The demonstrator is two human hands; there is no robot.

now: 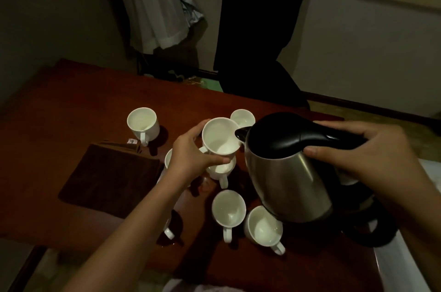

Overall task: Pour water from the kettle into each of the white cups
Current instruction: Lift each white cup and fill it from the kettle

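Note:
My right hand (365, 155) grips the black handle of a steel kettle (286, 179), held above the table and tilted left. Its black spout touches the rim of a white cup (220, 136) that my left hand (193, 158) holds raised above the table. Several more white cups stand on the table: one at the far left (142, 123), one behind the spout (242, 118), one under the held cup (219, 170), two near the front (228, 208) (263, 226). My left arm hides parts of two others.
A dark brown folded cloth (112, 177) lies on the red-brown table (71, 100) to the left. The kettle's black base (370, 229) sits at the right edge. A black office chair (260, 29) stands behind the table.

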